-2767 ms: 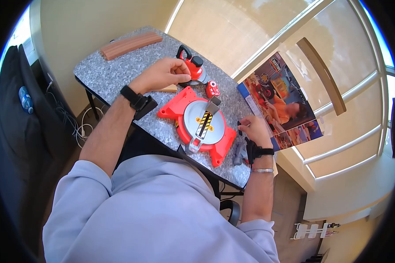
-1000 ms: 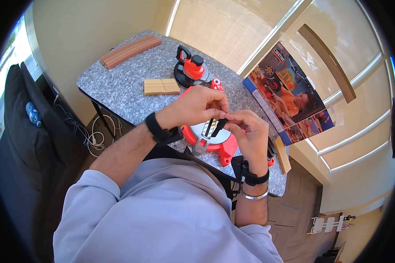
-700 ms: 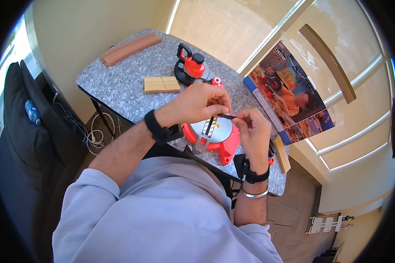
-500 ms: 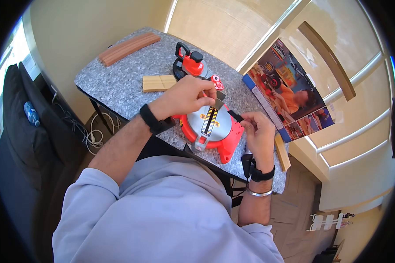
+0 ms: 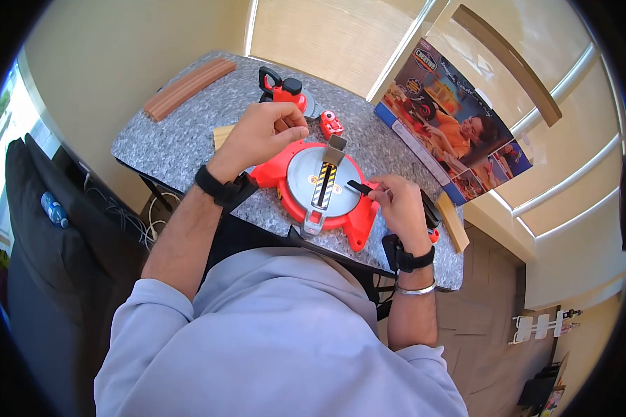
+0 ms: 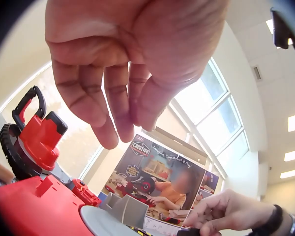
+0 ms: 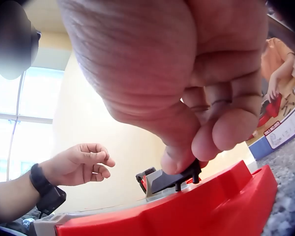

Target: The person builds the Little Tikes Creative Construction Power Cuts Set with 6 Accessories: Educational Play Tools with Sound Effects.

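A red toy mitre saw base (image 5: 359, 229) with a round grey turntable (image 5: 302, 174) sits on the table in front of me. Thumb and fingers of my right hand (image 5: 405, 208) pinch a slim black plastic piece (image 5: 359, 187) over the turntable's right side. Short pegs stick out beneath this black piece (image 7: 174, 181) in the right wrist view, close over the red base. Above the base's left side, my left hand (image 5: 263, 133) hangs with loosely bent fingers and holds nothing. An upright grey fence (image 5: 335, 149) stands at the turntable's back.
Behind the base are a red-and-black toy saw head (image 5: 284, 90) and a small red part (image 5: 331, 125). Reddish-brown boards (image 5: 188, 90) lie at the back left. A printed box (image 5: 459, 132) stands at the right, near a light wooden strip (image 5: 453, 222).
My hands met over the base at the black piece; the left then drew back to the left, past the grey fence. My right hand keeps the black piece, now lower over the turntable's right side.
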### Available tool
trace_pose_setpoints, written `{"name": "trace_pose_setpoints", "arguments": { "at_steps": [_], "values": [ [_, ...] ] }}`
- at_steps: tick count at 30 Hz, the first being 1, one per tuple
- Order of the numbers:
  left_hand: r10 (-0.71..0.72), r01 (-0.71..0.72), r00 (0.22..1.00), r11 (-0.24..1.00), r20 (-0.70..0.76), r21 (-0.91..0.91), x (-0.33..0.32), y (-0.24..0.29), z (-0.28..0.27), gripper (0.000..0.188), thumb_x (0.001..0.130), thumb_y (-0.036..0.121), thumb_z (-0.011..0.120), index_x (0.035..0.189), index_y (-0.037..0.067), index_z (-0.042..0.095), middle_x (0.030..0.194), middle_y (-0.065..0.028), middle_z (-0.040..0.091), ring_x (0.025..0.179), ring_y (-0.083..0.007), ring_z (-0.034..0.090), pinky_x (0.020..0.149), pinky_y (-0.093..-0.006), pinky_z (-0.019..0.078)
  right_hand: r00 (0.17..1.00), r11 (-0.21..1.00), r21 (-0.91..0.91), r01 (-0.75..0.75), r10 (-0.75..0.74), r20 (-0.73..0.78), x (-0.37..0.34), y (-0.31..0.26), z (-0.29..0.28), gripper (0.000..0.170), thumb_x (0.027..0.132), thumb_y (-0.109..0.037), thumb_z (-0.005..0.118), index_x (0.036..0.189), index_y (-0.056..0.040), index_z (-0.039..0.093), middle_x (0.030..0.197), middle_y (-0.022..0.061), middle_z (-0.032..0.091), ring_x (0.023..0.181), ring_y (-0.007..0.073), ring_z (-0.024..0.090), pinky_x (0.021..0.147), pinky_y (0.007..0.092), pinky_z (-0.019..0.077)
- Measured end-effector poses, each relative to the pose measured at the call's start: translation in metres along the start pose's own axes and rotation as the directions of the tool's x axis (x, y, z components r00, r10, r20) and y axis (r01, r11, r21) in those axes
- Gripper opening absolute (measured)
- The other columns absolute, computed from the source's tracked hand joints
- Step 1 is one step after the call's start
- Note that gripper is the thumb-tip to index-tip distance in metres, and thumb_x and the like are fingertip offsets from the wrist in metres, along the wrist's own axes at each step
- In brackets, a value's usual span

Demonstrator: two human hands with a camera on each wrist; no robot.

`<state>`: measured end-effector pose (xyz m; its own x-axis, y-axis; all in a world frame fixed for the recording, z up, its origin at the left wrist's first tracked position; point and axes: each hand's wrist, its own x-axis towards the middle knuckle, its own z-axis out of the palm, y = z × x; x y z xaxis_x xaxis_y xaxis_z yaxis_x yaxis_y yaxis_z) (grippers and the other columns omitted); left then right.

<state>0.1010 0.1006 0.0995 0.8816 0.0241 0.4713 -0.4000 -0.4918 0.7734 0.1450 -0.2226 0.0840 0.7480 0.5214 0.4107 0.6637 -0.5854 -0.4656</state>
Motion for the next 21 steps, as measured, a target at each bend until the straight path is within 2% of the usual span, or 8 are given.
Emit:
{"name": "trace_pose_setpoints", "arguments": {
  "at_steps": [3, 12, 14, 18, 21],
  "values": [
    [0.01, -0.011, 1.0, 1.0, -0.023, -0.005, 0.0, 0.0, 0.001, 0.014, 0.094, 0.012, 0.08, 0.101, 0.001, 0.075, 0.084, -0.0036, 0.077, 0.074, -0.0064, 0.069, 0.068, -0.025, 0.0538, 0.996, 0.996, -0.001, -0.089, 0.089, 0.015, 0.0, -0.005, 0.001, 0.017, 0.085, 0.001, 0.075, 0.102, -0.0007, 0.077, 0.091, 0.0194, 0.074, 0.083, 0.0364, 0.073, 0.076, 0.0439, 0.0569],
    [0.004, -0.004, 1.0, 1.0, -0.007, 0.022, -0.001, -0.002, 0.002, 0.014, 0.095, 0.013, 0.08, 0.1, 0.001, 0.076, 0.083, -0.0028, 0.076, 0.074, -0.0064, 0.069, 0.069, -0.0247, 0.0545, 0.997, 0.996, -0.041, -0.074, 0.075, 0.026, -0.001, 0.001, 0.006, 0.01, 0.085, 0.004, 0.073, 0.093, -0.0017, 0.075, 0.09, 0.0153, 0.074, 0.084, 0.0336, 0.075, 0.073, 0.0431, 0.0575],
    [0.001, -0.001, 1.0, 1.0, 0.009, 0.016, -0.001, -0.002, 0.004, 0.014, 0.094, 0.013, 0.081, 0.1, 0.001, 0.076, 0.083, -0.0032, 0.077, 0.074, -0.0067, 0.069, 0.07, -0.0251, 0.0547, 1.0, 0.996, -0.086, -0.022, 0.023, 0.003, -0.001, 0.002, 0.008, 0.01, 0.084, 0.005, 0.072, 0.091, -0.0019, 0.074, 0.088, 0.0148, 0.073, 0.082, 0.034, 0.074, 0.072, 0.0436, 0.0571],
    [-0.018, 0.016, 0.998, 0.999, 0.053, 0.038, -0.001, -0.001, 0.007, 0.014, 0.094, 0.013, 0.081, 0.1, 0.001, 0.076, 0.084, -0.0039, 0.077, 0.077, -0.0078, 0.07, 0.071, -0.0259, 0.0555, 1.0, 0.997, -0.073, -0.023, 0.023, -0.013, -0.002, 0.002, 0.011, 0.008, 0.083, 0.004, 0.074, 0.088, -0.0022, 0.073, 0.088, 0.014, 0.071, 0.084, 0.0357, 0.073, 0.072, 0.046, 0.0563],
    [-0.021, 0.017, 0.996, 0.999, 0.088, 0.05, -0.002, -0.007, 0.008, 0.016, 0.093, 0.014, 0.081, 0.102, 0.001, 0.075, 0.085, -0.0047, 0.077, 0.079, -0.01, 0.072, 0.073, -0.0272, 0.0564, 0.999, 0.985, -0.171, -0.02, 0.014, -0.034, -0.004, 0.002, 0.015, 0.008, 0.082, 0.001, 0.076, 0.087, -0.0027, 0.071, 0.089, 0.0133, 0.07, 0.086, 0.0378, 0.071, 0.073, 0.0482, 0.0555]
  ]
}}
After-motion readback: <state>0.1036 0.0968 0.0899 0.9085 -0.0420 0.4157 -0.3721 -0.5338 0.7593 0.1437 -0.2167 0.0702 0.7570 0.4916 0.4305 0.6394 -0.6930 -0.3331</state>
